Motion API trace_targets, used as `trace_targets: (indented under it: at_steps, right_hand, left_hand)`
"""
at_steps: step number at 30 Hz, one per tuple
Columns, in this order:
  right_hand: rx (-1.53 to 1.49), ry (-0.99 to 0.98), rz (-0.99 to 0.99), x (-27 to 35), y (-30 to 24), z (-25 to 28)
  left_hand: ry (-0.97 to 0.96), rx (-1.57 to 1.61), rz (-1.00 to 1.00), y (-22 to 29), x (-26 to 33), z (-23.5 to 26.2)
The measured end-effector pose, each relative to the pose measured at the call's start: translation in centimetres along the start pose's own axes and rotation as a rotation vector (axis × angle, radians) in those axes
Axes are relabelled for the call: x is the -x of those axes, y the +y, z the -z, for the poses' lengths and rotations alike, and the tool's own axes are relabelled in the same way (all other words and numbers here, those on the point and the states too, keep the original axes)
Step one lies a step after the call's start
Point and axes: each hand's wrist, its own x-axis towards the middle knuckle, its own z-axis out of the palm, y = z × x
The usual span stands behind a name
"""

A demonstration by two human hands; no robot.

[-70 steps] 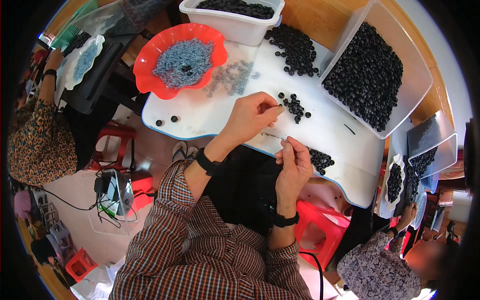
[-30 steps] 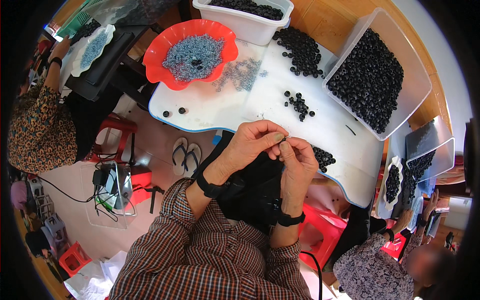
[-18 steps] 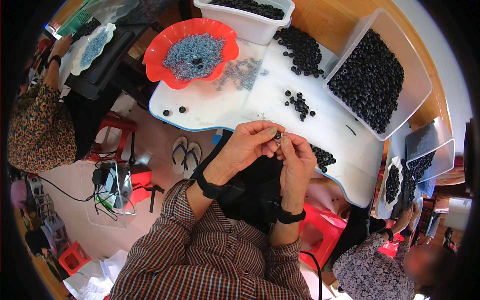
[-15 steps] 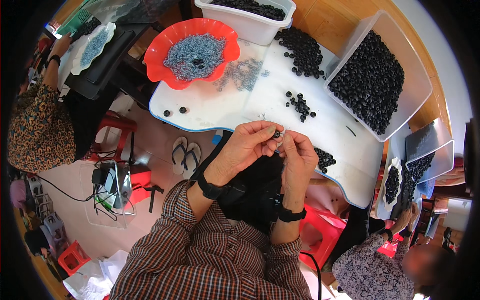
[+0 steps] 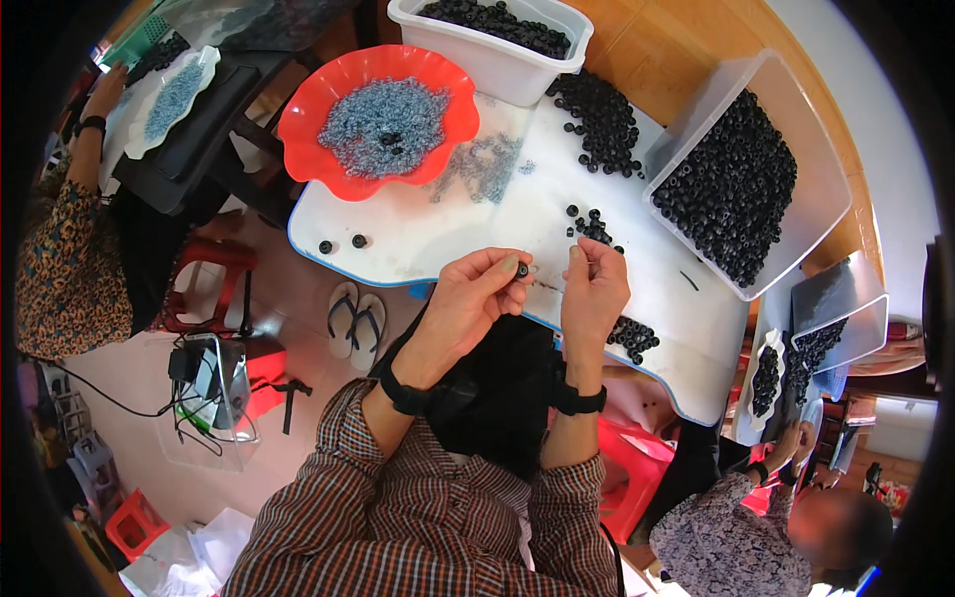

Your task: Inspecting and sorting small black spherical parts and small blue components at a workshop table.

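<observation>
The person in the checked shirt holds both hands up close together over the near edge of the white table (image 5: pixel 438 234). The left hand (image 5: pixel 476 298) has its fingertips pinched shut on a small black ring (image 5: pixel 522 270), held just off the table edge. The right hand (image 5: pixel 594 291) sits right beside it, fingers curled in and closed; it seems to pinch something thin toward the ring, but that is too small to make out. Both wrists carry black bands.

Just past the right hand lies a small scatter of black rings (image 5: pixel 594 227) on the table, and a little heap of them (image 5: pixel 631 336) rests at the near edge beside the right wrist. Farther off stands a red scalloped bowl (image 5: pixel 328 99) filled with grey-blue small parts, with some more of these spilled to its right. A white tub (image 5: pixel 497 65) of black rings stands at the far side, and a clear bin (image 5: pixel 686 139) full of them sits at the right. Two stray rings (image 5: pixel 340 244) lie near the table's left edge.

At the far left another person's arm (image 5: pixel 85 149) reaches to a tray. Under the table a pair of sandals (image 5: pixel 353 316) lies on the floor.
</observation>
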Motion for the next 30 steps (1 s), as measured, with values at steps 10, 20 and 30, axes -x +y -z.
trace_targets:
  at_steps: [10, 20, 30]
  right_hand:
    - [0.6, 0.049, 0.109, -0.6, -1.4, -1.8]
    - [0.553, 0.028, 0.194, -0.5, -1.1, -1.2]
    - [0.545, -0.014, 0.169, -0.2, -1.3, -1.0]
  left_hand:
    - [-0.023, 0.019, 0.01, -0.1, -0.1, 0.5]
    - [-0.006, 0.004, 0.016, -0.2, -0.1, 0.5]
    - [-0.013, -0.01, 0.007, -0.6, -0.3, 0.4]
